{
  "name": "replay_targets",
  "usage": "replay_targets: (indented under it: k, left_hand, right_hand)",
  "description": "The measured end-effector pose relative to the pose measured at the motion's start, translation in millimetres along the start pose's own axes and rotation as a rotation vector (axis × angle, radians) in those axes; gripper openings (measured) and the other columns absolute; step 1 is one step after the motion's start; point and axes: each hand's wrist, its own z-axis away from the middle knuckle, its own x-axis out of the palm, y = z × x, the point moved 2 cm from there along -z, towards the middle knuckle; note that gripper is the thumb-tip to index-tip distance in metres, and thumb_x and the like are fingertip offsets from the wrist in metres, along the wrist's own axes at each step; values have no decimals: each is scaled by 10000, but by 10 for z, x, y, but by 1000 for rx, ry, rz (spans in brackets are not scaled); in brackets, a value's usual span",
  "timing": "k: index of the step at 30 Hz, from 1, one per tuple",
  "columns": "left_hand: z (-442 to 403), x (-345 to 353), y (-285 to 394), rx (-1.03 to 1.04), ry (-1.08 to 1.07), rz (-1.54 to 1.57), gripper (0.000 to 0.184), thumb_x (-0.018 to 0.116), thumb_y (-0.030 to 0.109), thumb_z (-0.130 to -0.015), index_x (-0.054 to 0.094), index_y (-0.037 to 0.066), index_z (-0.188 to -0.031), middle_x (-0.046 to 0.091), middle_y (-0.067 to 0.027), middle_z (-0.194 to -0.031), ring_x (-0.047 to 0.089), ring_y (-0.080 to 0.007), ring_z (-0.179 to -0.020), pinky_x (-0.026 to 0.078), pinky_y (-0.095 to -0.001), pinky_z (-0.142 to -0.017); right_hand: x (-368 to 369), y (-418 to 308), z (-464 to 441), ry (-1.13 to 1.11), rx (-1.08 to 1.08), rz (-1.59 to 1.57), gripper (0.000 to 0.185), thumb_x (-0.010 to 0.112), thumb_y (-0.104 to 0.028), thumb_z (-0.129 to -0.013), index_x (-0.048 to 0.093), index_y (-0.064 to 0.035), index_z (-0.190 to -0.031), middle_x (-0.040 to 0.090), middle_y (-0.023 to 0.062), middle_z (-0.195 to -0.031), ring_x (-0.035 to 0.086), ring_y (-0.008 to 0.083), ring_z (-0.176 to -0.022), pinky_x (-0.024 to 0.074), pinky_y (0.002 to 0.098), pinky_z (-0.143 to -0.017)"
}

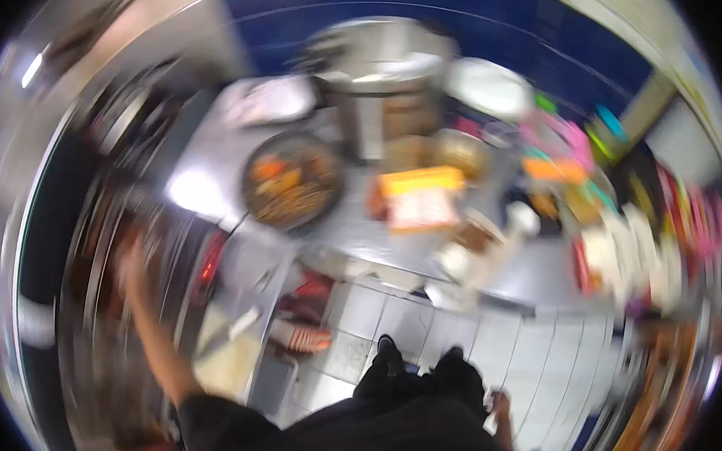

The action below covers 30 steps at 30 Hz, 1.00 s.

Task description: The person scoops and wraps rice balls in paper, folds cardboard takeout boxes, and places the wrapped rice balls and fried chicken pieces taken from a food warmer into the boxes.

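At the left, my left hand (130,263) reaches out over a dark, shelf-like area with metal edges; motion blur smears its fingers, and whether it touches anything is unclear. My right hand (499,403) hangs low beside my right leg, above the white floor tiles, with its fingers bent; what it holds, if anything, is too small to make out. Between my left hand and the counter sits a lit red display (211,256). A knife with a white handle (244,322) lies on a pale board (224,364) to the right of my left forearm.
A metal counter (356,240) bears a round dark pan of orange and brown food (292,180), a large steel pot (379,57), a yellow and white packet (420,198), a white plate (490,88) and pink items (556,138). White packages (624,254) stand at the right.
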Motion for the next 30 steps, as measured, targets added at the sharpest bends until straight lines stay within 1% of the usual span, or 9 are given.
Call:
replay_targets:
  k: [2, 4, 8, 17, 19, 20, 22, 23, 30]
  left_hand:
    - [181, 102, -296, 219, 169, -177, 414, 522, 266, -1077, 613, 4, -1383, 659, -165, -1342, 624, -300, -1231, 508, -420, -1035]
    - [211, -95, 30, 64, 321, -71, 403, 561, 189, -1046, 598, 0, -1401, 596, -192, -1433, 632, -302, -1227, 505, -429, -1063]
    - [1707, 447, 2312, 320, 359, 417, 433, 606, 200, -1012, 589, -16, -1387, 603, -199, -1403, 623, -295, -1238, 506, -418, -1053]
    - [5921, 2199, 5794, 574, -951, 1168, 522, 708, 226, -935, 569, -51, -1355, 621, -214, -1336, 603, -279, -1262, 510, -395, -1031]
    - [6712, 2619, 6423, 618, -1242, 1191, 545, 730, 232, -918, 565, -59, -1348, 625, -217, -1321, 598, -275, -1267, 510, -390, -1026]
    - [7057, 3186, 6568, 703, -1257, 813, 630, 832, 271, -848, 576, -33, -1337, 626, -197, -1336, 600, -281, -1265, 485, -407, -1061]
    - [7979, 3264, 7826, 779, -1468, 941, 601, 863, 204, -821, 600, -14, -1316, 663, -167, -1279, 639, -283, -1192, 481, -415, -1051]
    - [8290, 3524, 8334, 1187, -1148, 900, 587, 855, 235, -832, 607, -20, -1299, 686, -162, -1238, 654, -281, -1156, 488, -406, -1037]
    - [9624, 4588, 10840, 1435, -841, 794, 567, 792, 245, -826, 611, 27, -1317, 672, -232, -1228, 652, -412, -1115, 523, -473, -955]
  right_hand:
    - [119, -5, 84, 153, -392, 465, 428, 478, -406, -1062, 698, -38, -1058, 738, 161, -918, 712, 347, -830, 584, 416, -751]
    - [113, -458, 417, 119, 117, -113, 378, 612, -388, -992, 696, -39, -1110, 742, 150, -924, 724, 259, -801, 590, 406, -638]
    - [-120, -364, 378, 191, 147, -288, 318, 651, -312, -957, 693, -27, -1090, 712, 104, -832, 677, 223, -615, 580, 370, -552]
    - [-1150, 935, 14, 254, 347, -606, 313, 666, -311, -950, 669, -47, -1118, 733, 134, -860, 701, 218, -647, 551, 357, -512]
    - [-1438, 1192, 98, 253, 458, -755, 329, 682, -320, -937, 661, -52, -1128, 727, 130, -859, 683, 212, -631, 543, 357, -502]
    - [-1523, 1302, 161, 290, 435, -781, 335, 684, -323, -936, 657, -53, -1131, 721, 126, -851, 675, 208, -626, 540, 355, -503]
    - [-1865, 1437, 321, 383, 421, -833, 339, 674, -325, -944, 649, -54, -1145, 706, 119, -842, 658, 198, -632, 530, 343, -512]
    - [-1932, 1554, 394, 436, 441, -870, 326, 661, -322, -952, 649, -59, -1144, 699, 114, -850, 650, 198, -641, 531, 341, -521]
    - [-1656, 2125, 1073, 613, 550, -1115, 253, 626, -314, -986, 644, -98, -1117, 694, 110, -838, 647, 191, -595, 509, 326, -478]
